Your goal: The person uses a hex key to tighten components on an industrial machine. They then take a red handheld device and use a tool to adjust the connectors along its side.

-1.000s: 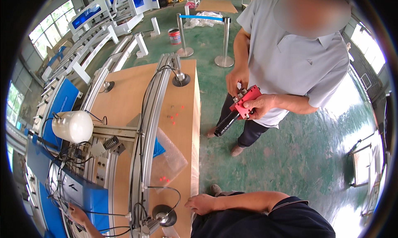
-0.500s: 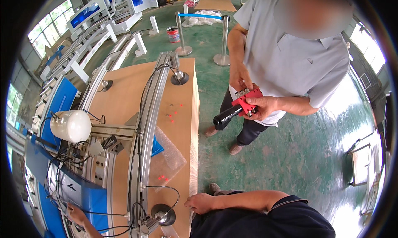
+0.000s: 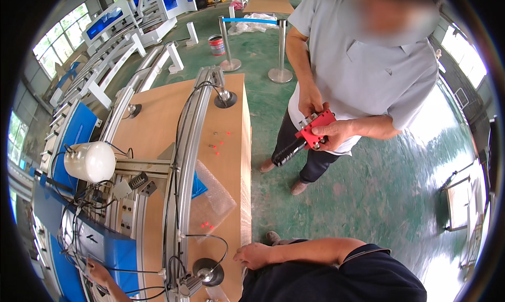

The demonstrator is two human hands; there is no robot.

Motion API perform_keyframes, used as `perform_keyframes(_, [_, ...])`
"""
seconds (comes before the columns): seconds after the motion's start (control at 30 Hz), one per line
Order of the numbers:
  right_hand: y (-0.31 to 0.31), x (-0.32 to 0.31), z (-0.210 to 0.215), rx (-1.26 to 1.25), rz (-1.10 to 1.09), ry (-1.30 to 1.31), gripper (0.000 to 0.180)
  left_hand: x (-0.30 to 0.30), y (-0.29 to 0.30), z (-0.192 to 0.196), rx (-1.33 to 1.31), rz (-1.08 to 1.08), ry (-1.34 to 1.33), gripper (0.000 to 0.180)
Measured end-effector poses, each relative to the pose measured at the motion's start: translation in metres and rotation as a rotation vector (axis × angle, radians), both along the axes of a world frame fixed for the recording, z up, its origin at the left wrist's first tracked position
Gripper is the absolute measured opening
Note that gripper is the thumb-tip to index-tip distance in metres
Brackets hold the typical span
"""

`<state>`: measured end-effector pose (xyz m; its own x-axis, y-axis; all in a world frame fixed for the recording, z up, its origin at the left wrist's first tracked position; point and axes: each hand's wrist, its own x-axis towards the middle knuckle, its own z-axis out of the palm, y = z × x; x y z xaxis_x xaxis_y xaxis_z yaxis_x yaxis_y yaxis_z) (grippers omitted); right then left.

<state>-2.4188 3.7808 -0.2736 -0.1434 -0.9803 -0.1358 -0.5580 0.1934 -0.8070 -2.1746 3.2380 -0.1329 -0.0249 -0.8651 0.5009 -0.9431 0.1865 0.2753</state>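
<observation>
Your L hand is near L by the blue cover, your R hand, loosely curled, at the board stack's near R edge; can't tell either grip.

One head-worn fisheye view, tilted down yet reaching far across the workshop.
From head height it looks steeply over the board stack and metal frame, both close in on the left, with a dark shirt just below at the lower edge. Upper right, a person in grey stands near; ahead, barrier posts and white machinery sit farther off. Straight edges bow toward the round, black-cornered rim.
</observation>
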Motion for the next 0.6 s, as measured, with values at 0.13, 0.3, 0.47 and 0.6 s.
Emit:
perform_keyframes(0.13, [0.003, 0.0, 0.002, 0.009, -0.015, 0.0, 0.024, -0.009, 0.007, 0.003, 0.027, 0.032, -0.002, 0.053])
perform_keyframes(0.3, [0.009, -0.001, 0.006, 0.033, -0.033, -0.016, 0.026, -0.014, 0.014, 0.009, 0.014, 0.013, -0.003, 0.053])
perform_keyframes(0.47, [0.016, -0.002, 0.009, 0.046, -0.069, -0.035, 0.03, -0.013, 0.013, 0.009, 0.011, 0.0, 0.011, 0.052])
perform_keyframes(0.6, [0.019, -0.004, 0.009, 0.063, -0.068, -0.009, 0.033, -0.011, 0.008, 0.007, -0.023, -0.012, 0.017, 0.05])
